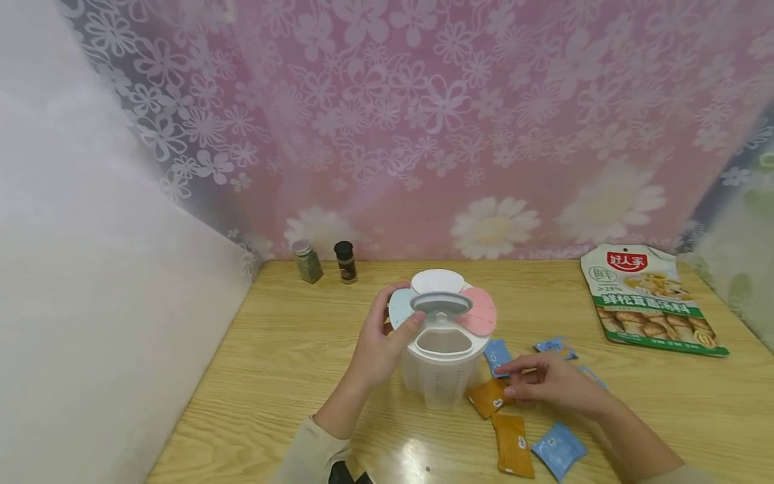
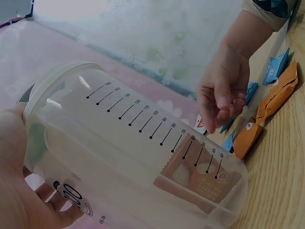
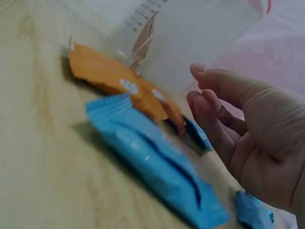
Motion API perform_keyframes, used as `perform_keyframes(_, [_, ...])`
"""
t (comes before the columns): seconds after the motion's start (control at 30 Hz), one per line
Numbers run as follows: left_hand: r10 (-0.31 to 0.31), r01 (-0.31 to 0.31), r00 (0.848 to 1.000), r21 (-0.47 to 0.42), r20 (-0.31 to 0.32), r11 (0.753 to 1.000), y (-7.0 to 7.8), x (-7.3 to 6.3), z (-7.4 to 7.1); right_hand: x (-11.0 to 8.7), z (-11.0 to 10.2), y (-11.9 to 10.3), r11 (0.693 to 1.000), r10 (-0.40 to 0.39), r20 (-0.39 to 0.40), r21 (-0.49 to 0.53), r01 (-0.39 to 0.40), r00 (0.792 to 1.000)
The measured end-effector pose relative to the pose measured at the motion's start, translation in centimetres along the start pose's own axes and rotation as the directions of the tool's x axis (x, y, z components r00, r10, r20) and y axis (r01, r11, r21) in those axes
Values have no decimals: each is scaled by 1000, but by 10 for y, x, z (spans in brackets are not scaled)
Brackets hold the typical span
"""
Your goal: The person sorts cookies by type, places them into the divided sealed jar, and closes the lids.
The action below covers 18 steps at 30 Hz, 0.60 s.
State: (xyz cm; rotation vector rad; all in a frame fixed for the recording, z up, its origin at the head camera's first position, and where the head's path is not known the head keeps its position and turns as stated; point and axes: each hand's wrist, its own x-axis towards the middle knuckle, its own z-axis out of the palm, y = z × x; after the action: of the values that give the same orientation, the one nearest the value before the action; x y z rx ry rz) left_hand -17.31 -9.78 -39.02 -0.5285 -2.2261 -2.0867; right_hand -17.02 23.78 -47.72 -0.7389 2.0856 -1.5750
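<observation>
My left hand [image 1: 377, 346] grips a clear plastic storage canister [image 1: 446, 386] near its lid, thumb on top. The lid has white, blue and pink [image 1: 480, 312] flaps; a grey flap [image 1: 441, 302] is raised, baring the opening nearest me. Through the wall in the left wrist view, an orange-brown sachet [image 2: 202, 179] lies at the bottom. My right hand [image 1: 553, 386] hovers right of the canister, fingers loosely bent with nothing between them in the right wrist view. Under and beside its fingertips lie an orange sachet [image 1: 488, 398] and a blue sachet [image 1: 498, 357].
Nearer me lie another orange sachet [image 1: 514, 445] and a blue sachet [image 1: 559, 450]; a further blue sachet [image 1: 555, 347] lies behind my right hand. A green-and-white mushroom pouch [image 1: 656, 302] lies back right. A herb jar [image 1: 308, 262] and a black-capped shaker [image 1: 346, 262] stand back left.
</observation>
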Motion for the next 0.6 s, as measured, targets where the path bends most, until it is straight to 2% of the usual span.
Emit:
perform_keyframes(0.13, [-16,16,1000,-12,-11,1000,0,-1,2,1,3,8,998,55,15,-19,-55,998])
perform_keyframes(0.33, [-17,17,1000,-26,-5,1000,0,-2,3,2,6,7,991,88,4,-97,-87,996])
perform_keyframes(0.53, [-19,19,1000,-32,-16,999,-1,-1,3,3,8,4,990,123,7,-73,-122,992])
perform_keyframes(0.6, [-11,10,1000,-33,-15,999,-1,0,4,2,7,3,987,130,6,-95,-128,992])
